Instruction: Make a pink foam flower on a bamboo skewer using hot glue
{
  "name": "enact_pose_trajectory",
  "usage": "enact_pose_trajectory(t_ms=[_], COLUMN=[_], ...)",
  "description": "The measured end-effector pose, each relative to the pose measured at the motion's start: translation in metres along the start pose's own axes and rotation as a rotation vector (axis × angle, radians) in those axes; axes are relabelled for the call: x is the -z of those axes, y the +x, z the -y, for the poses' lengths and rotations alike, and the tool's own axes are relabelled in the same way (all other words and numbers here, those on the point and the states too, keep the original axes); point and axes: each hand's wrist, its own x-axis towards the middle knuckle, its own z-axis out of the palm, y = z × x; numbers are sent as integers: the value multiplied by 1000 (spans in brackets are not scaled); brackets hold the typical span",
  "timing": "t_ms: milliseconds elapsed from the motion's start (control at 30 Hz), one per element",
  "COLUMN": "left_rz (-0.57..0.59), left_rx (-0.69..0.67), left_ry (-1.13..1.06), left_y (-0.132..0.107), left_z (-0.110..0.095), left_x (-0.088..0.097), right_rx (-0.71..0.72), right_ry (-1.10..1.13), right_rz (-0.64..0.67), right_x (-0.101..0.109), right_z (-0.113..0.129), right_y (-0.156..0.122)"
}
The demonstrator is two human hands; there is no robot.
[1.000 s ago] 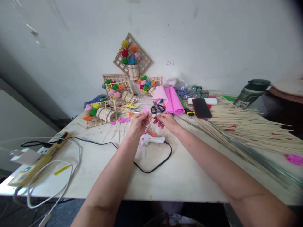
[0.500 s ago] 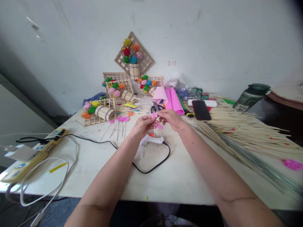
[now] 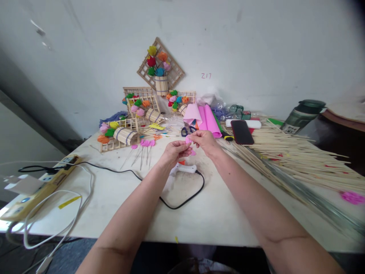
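Note:
Both hands meet over the middle of the table around a small pink paper petal (image 3: 188, 139). My left hand (image 3: 177, 150) pinches its left side, and my right hand (image 3: 204, 141) pinches it from the right. A thin stem at the petal is hard to make out. Below the hands lies a white glue gun (image 3: 186, 168) with an orange part and a black cord. Another pink paper piece (image 3: 193, 153) rests on the table just under my right hand. Several pink petals on thin stems (image 3: 146, 143) lie to the left. Dark-handled scissors (image 3: 188, 131) are right behind the hands.
Stick-and-flower decorations (image 3: 124, 135) stand at back left; one (image 3: 161, 85) is against the wall. Pink paper rolls (image 3: 209, 121), a phone (image 3: 242, 132), many thin sticks (image 3: 299, 156) and a green bottle (image 3: 303, 116) fill the right. A power strip (image 3: 42, 190) with cables lies left.
The pink petal has turned between my fingers and shifted slightly right. The thin stem that hung below it no longer shows clearly. My hands stay close together.

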Motion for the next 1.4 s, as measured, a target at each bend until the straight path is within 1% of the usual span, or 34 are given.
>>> enact_pose_trajectory(t_ms=[167, 400, 700, 867, 1067, 1400], left_rz=[-18, -13, 19, 20, -16, 7], left_rx=[-26, -58, -95, -89, -95, -70], left_ry=[-23, -95, -124, -149, -158, -188], left_y=[0, 0, 1, 0, 0, -2], left_z=[1, 2, 3, 1, 0, -1], left_x=[-3, -5, -6, -7, -8, -9], right_rx=[-20, -172, -226, -245, -263, -248], right_ry=[19, 173, 275, 336, 372, 397], right_rz=[-5, 26, 17, 26, 31, 42], right_x=[0, 0, -1, -2, -3, -4], right_z=[2, 8, 9, 7, 5, 6], right_y=[0, -4, -5, -4, -4, -5])
